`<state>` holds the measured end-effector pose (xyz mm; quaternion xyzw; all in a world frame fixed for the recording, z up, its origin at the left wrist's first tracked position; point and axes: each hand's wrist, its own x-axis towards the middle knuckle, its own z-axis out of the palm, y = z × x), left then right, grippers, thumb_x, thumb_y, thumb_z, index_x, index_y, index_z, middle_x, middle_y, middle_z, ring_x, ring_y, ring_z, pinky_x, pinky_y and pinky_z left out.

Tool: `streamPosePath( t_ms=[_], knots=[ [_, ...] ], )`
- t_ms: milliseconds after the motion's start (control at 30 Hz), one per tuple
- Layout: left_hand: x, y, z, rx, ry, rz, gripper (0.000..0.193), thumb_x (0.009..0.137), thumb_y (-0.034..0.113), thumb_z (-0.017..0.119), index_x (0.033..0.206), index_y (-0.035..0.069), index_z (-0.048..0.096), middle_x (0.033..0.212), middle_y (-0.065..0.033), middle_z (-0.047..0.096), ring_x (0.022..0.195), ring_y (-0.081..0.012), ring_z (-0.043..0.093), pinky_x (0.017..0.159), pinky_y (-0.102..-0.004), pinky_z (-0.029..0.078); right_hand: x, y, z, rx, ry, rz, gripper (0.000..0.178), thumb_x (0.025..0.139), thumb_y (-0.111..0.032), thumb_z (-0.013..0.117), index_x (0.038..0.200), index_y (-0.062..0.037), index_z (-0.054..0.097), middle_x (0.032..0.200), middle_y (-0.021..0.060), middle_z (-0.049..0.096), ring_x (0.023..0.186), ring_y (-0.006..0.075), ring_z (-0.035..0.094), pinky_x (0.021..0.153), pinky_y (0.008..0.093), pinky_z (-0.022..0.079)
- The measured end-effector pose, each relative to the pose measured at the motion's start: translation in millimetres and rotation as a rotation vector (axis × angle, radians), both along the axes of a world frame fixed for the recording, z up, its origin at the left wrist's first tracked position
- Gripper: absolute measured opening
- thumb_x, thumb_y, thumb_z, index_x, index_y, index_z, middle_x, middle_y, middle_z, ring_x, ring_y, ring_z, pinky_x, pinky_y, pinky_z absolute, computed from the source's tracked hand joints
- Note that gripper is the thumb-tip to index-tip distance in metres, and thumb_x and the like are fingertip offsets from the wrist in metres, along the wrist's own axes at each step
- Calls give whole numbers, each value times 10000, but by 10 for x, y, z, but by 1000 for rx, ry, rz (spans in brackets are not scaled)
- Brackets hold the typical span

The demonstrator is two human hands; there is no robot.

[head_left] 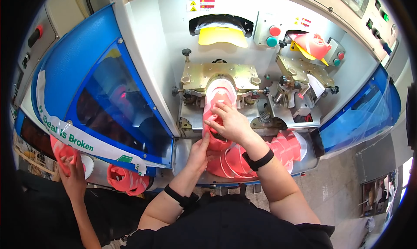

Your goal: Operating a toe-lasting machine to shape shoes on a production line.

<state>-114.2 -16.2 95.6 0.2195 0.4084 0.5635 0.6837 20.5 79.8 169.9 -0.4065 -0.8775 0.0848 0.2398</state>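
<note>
A pink shoe upper [216, 102] lies lengthwise in front of me, its pale toe end set into the curved opening of a brass-coloured machine clamp [220, 73]. My left hand [199, 154] grips the upper's near left side, thumb up along the edge. My right hand [231, 124] comes from the right over its top, fingers bent and closed on the material near the upper's opening. Some fingertips of both hands are hidden by the upper. Right beside them, a row of overlapping pink uppers [284, 151] lies on the metal tray [181, 151].
Above the clamp hangs a yellow flap [223, 36], beside a control box [266, 31] with red and green buttons. A second clamp station [299, 73] stands right, a pink upper [313, 45] above it. Left of a blue door [87, 84], another person's hand [73, 175] holds a pink upper.
</note>
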Motion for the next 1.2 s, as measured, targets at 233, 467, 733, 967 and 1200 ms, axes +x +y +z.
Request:
streamPosePath(
  t_ms=[233,467,733,967,1200],
  knots=[
    [100,-17,-30,9,13,7,527,982,484,512,1242,25,538,1011,-136,696,779,-222,721,621,-301,604,112,10,68,-31,-40,-10,507,880,-508,617,1191,-109,645,1396,138,523,1334,350,442,1047,441,436],
    [248,-80,-30,-36,5,89,545,967,513,520,1227,35,548,984,-127,703,760,-213,720,604,-295,597,206,13,77,-1,-63,12,521,877,-516,615,1185,-97,646,1391,141,526,1338,336,439,1039,438,443],
    [415,-61,-140,-54,66,56,569,945,565,526,1213,64,561,923,-104,707,743,-200,700,599,-294,562,478,7,-73,89,44,24,537,872,-463,630,1219,-54,604,1375,164,520,1335,336,431,1045,439,432],
    [459,-136,-175,-125,40,75,769,922,718,375,1260,45,528,1227,-185,623,953,-323,684,635,-361,559,1767,-316,-67,52,489,41,274,902,-211,646,1120,-46,623,1132,152,615,1075,332,585,917,412,477],
    [760,-457,-242,-203,42,-194,628,1011,555,339,1115,-10,591,992,-175,689,830,-325,716,631,-328,602,3619,-169,-837,-173,442,-711,352,873,-336,688,1056,-36,665,921,157,696,822,288,673,727,368,515]
  ],
)
